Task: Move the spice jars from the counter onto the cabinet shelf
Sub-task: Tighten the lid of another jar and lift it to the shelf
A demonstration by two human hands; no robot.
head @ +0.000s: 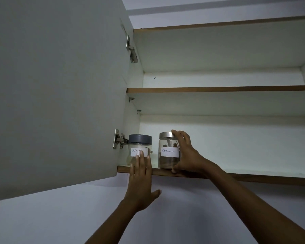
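Two glass spice jars stand side by side at the left end of the bottom cabinet shelf [253, 178]. The left jar [139, 145] has a grey lid and a paper label reading "Coriander". My left hand [141, 180] is flat with fingers straight, fingertips resting against that jar's front. The right jar [167, 152] has a silver lid and a label reading "Cinnamon". My right hand [185, 154] is wrapped around its right side, thumb at the base and fingers at the lid.
The cabinet door [56, 88] stands open on the left, with two metal hinges. An upper shelf [218, 89] runs above. A pale wall fills the space below the cabinet.
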